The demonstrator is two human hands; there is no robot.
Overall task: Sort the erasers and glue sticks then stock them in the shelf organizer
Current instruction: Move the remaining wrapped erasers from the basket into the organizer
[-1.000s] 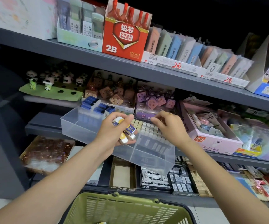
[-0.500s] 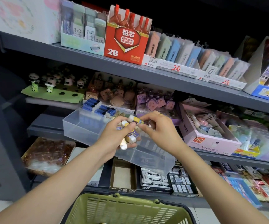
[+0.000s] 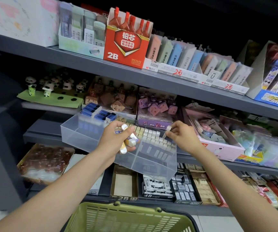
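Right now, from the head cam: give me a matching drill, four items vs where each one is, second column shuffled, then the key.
Items
1. bundle of glue sticks
2. single glue stick
3. green basket
4. red 2B box

Places
A. top shelf, among the display boxes
B. pinched in the right hand, over the rows of sticks in the clear organizer
C. bottom of the view, below both arms
D. gripped in the left hand

Pairs: 1-D, 2-B, 3-C, 4-A
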